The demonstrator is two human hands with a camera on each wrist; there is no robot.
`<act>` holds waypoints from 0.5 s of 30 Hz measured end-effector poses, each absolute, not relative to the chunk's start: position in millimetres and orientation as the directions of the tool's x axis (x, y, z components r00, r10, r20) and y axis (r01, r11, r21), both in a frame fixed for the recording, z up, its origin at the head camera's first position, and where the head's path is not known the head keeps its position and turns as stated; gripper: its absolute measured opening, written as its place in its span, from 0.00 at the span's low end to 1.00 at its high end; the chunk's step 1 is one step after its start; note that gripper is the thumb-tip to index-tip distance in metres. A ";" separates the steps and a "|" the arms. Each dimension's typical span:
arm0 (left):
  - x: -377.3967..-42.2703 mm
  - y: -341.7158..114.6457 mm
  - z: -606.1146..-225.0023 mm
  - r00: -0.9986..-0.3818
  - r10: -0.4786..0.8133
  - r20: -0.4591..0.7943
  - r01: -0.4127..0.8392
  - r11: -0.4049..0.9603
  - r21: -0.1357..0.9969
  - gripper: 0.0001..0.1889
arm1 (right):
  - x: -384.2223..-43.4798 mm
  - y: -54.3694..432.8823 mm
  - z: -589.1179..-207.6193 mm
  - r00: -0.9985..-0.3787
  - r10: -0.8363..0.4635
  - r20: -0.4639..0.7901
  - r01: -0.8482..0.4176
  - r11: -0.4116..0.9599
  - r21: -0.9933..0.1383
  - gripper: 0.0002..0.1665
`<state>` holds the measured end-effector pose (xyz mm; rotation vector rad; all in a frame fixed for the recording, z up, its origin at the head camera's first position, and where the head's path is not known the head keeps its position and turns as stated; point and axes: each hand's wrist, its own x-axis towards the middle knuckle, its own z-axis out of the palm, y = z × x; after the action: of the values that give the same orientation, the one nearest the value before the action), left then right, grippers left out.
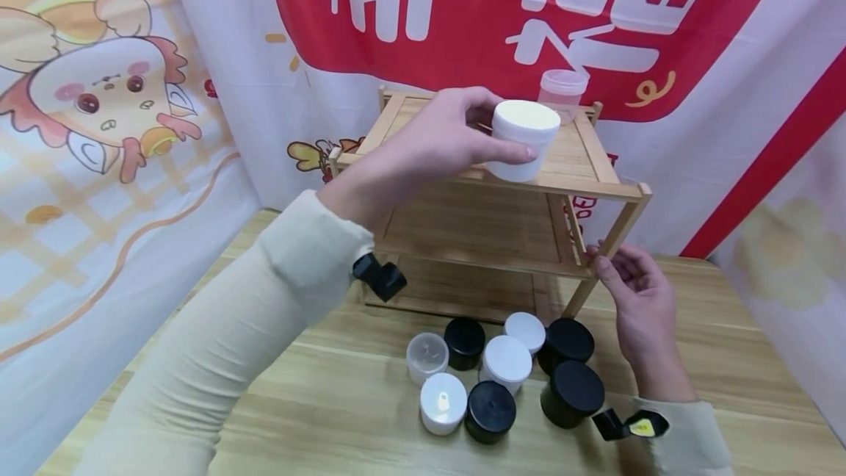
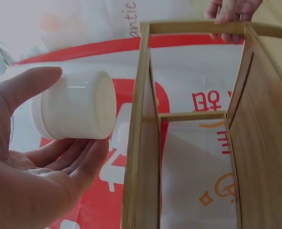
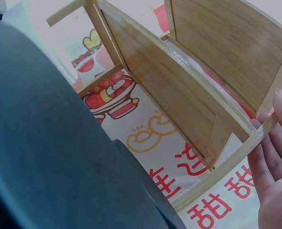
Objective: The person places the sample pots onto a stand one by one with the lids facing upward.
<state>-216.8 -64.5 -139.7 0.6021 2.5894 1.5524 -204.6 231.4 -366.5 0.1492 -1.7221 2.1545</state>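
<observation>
My left hand (image 1: 456, 131) grips a white plastic jar (image 1: 529, 122) over the front edge of a wooden three-tier rack (image 1: 476, 226). In the left wrist view, the thumb lies on one side of the white jar (image 2: 78, 102) and the fingers curl along the other. Low at the rack's right front, my right hand (image 1: 644, 307) holds the upright near the middle shelf. The right wrist view has its thumb and fingers on either side of the wooden bar (image 3: 222, 179). Behind the held jar, a translucent jar (image 1: 562, 90) stands on the top shelf.
Before the rack stand several lidded jars: a translucent one (image 1: 427, 355), white ones such as this jar (image 1: 443, 401), and black ones such as this jar (image 1: 572, 391). Printed cloth (image 1: 231, 28) hangs behind and beside the rack. A large dark shape (image 3: 55, 138) blocks much of the right wrist view.
</observation>
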 end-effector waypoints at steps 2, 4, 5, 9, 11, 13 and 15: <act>-223.1 -59.7 -137.7 -0.929 0.350 0.117 0.271 0.433 0.860 0.33 | -204.4 230.7 -366.7 -0.924 0.226 0.309 -0.351 -0.180 -0.919 0.21; -228.9 -54.5 -136.0 -0.934 0.345 0.094 0.252 0.448 0.858 0.33 | -204.3 230.3 -366.2 -0.925 0.229 0.304 -0.347 -0.182 -0.920 0.21; -231.8 -51.3 -135.1 -0.937 0.341 0.081 0.239 0.454 0.858 0.33 | -203.8 230.8 -365.9 -0.926 0.227 0.301 -0.344 -0.184 -0.921 0.21; -241.8 -38.5 -133.6 -0.947 0.317 0.052 0.214 0.505 0.836 0.33 | -202.8 232.3 -364.9 -0.930 0.218 0.295 -0.336 -0.186 -0.923 0.20; -246.8 -31.9 -133.1 -0.953 0.300 0.033 0.198 0.539 0.819 0.33 | -202.5 233.2 -365.0 -0.931 0.215 0.294 -0.334 -0.181 -0.925 0.20; -251.7 -26.5 -132.0 -0.960 0.280 0.010 0.174 0.569 0.804 0.32 | -203.2 233.1 -365.2 -0.929 0.219 0.297 -0.337 -0.175 -0.925 0.20; -256.3 -22.6 -129.5 -0.965 0.263 -0.017 0.147 0.589 0.795 0.32 | -204.2 232.7 -365.5 -0.929 0.216 0.299 -0.338 -0.172 -0.925 0.21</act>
<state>-256.3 -22.6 -129.5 0.3478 2.6808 1.3219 -204.2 232.7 -365.5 0.1393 -1.7430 2.1575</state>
